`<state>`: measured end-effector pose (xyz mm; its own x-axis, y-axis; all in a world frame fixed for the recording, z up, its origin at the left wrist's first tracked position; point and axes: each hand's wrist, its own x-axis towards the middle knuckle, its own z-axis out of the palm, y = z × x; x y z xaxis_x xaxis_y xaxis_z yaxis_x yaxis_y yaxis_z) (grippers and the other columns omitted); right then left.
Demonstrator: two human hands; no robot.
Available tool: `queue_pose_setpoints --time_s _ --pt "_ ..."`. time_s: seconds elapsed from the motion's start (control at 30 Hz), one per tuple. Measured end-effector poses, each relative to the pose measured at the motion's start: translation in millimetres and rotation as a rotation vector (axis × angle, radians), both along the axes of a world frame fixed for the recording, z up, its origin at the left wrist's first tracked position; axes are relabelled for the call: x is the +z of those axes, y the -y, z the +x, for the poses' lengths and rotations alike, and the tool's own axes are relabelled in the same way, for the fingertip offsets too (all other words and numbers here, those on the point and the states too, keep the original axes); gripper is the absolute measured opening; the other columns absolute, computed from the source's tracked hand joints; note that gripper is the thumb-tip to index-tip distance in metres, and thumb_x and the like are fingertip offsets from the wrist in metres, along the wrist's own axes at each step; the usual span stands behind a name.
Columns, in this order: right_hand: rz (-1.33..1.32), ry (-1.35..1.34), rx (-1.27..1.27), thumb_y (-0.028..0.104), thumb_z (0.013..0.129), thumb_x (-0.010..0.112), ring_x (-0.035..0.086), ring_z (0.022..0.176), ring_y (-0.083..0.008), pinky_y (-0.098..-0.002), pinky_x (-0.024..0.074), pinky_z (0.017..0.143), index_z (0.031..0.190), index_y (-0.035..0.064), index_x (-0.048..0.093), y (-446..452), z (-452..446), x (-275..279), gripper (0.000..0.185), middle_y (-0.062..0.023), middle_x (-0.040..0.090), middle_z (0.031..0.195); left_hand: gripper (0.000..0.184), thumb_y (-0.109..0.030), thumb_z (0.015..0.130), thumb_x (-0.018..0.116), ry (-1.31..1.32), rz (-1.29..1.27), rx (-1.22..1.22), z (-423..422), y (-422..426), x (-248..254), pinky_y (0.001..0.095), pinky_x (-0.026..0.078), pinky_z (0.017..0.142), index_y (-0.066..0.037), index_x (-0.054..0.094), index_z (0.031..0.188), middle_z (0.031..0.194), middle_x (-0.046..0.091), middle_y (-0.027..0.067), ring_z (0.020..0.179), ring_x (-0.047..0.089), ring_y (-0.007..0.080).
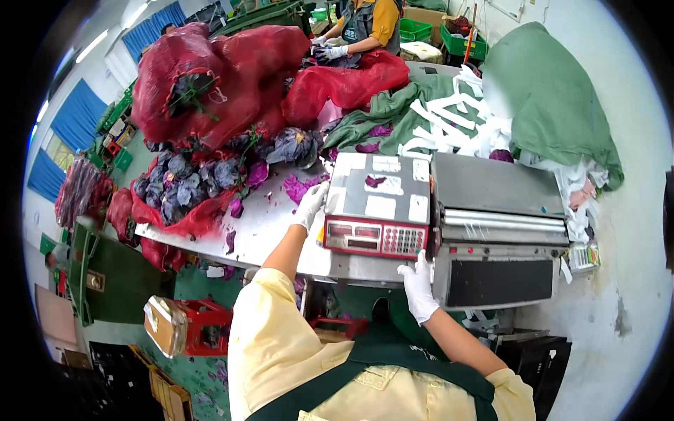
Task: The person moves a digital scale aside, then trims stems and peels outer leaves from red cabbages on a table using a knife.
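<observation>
A grey digital weighing scale (382,200) with a red-framed display and keypad stands on the metal table in front of me. Labels and a purple leaf scrap (375,181) lie on its top. My left hand (310,205), in a white glove, rests along the scale's left side with fingers stretched out. At the scale's front right corner is my right hand (420,289), also gloved, its index finger extended and thumb apart. Neither hand visibly holds anything. Just right of the scale sits a wrapping machine (500,224) with a film roll and a black plate.
Red mesh sacks (232,84) and loose red cabbages (186,184) crowd the table's left side. Green cloth (562,98) and white strips (449,119) lie at the back right. Across the table a co-worker (372,28) handles cabbage. A red stool (210,326) stands at lower left.
</observation>
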<state>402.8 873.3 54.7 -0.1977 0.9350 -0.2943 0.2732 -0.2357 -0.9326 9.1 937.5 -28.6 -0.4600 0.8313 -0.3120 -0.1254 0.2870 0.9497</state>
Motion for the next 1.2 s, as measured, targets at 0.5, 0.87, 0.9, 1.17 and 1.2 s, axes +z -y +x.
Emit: queue_pose_setpoints --time_s 0.5,0.87,0.9,1.17,1.2 --pt "-0.316 -0.083 -0.129 0.014 0.085 0.065 0.056 0.119 -0.0249 -0.0352 0.0409 0.105 0.145 -0.0007 0.041 -45.5 -46.9 -11.0 0.066 -0.0137 0.06 0.13 0.058 -0.053 0.096 0.061 0.166 -0.254 -0.154 -0.3 -18.0 122.7 0.0287 0.053 0.069 -0.004 0.061 0.128 0.1 0.068 0.0025 0.079 0.065 0.013" --pt "-0.333 -0.402 -0.188 0.044 0.094 0.058 0.066 0.105 -0.0253 -0.035 0.0519 0.09 0.151 0.0032 0.034 -117.4 -118.7 -13.4 0.074 -0.0172 0.064 0.123 0.048 -0.029 0.105 0.054 0.308 0.03 -0.106 -35.7 17.0 78.9 0.0306 0.045 0.103 0.001 0.05 0.142 0.136 0.059 0.0077 0.122 0.057 0.0171" --pt "-0.284 -0.442 -0.16 0.042 0.094 0.057 0.067 0.102 -0.0294 -0.0369 0.0531 0.089 0.148 0.0021 0.037 -115.0 -123.4 -15.5 0.071 -0.0196 0.066 0.119 0.05 -0.029 0.106 0.051 0.161 -0.009 -0.093 -33.6 26.9 94.5 0.0319 0.041 0.108 0.002 0.046 0.145 0.141 0.055 0.0094 0.128 0.053 0.0188" --pt "0.458 -0.242 -0.213 0.024 0.091 0.055 0.064 0.084 -0.0461 -0.0496 0.0506 0.079 0.131 0.0013 0.055 -117.7 -88.9 128.7 0.047 -0.0283 0.064 0.087 0.071 -0.052 0.104 0.04 0.042 0.186 0.025 19.9 60.0 249.0 0.0361 0.035 0.114 -0.002 0.032 0.154 0.152 0.043 0.0093 0.138 0.044 0.024" --pt "0.627 -0.194 -0.337 0.024 0.092 0.055 0.063 0.08 -0.0457 -0.0499 0.0501 0.079 0.127 0.0004 0.058 -119.2 -81.5 133.1 0.042 -0.0262 0.064 0.082 0.076 -0.056 0.104 0.038 0.125 0.212 0.047 58.9 59.8 281.4 0.0358 0.031 0.117 -0.002 0.027 0.156 0.158 0.036 0.0089 0.143 0.037 0.0242"
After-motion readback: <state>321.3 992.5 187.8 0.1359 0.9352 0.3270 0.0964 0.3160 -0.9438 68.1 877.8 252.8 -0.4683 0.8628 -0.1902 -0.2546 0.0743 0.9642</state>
